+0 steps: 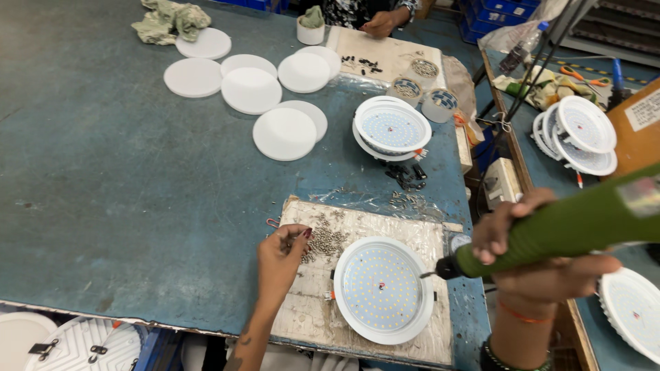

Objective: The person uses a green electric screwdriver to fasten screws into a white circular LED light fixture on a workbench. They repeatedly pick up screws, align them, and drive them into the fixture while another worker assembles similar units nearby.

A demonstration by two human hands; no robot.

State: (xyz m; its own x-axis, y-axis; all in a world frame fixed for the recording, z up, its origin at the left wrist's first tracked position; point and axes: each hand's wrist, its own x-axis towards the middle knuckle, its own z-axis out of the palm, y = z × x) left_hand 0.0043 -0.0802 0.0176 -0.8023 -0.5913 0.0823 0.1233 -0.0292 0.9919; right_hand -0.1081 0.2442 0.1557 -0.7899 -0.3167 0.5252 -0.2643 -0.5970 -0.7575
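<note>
A wide blue desk (137,178) carried everything, with a worn board (412,233) lying at its near edge. On that board sat a round white lamp panel (382,290), face up, its disc dotted with small yellow diodes. Flat white discs (251,89) lay scattered well apart toward the far side, and a second stack of lamp panels (392,128) stood beyond the board.

The right hand (533,257) was wrapped fully around a green powered screwdriver (557,230), fingers closed on its barrel. The tool's long axis ran nearly level, from upper right down to the left, and its dark tip touched or sat just at the panel's right rim. The wrist came up from below, bent so the tool pointed inward.

The left hand (280,257) lay to the left of the panel, nearer the heap of small screws (326,239) on the board. Its fingers were pinched narrowly at the edge of that heap; whether a screw was already held between them could not be told. The forearm reached up from the near edge of the desk.
</note>
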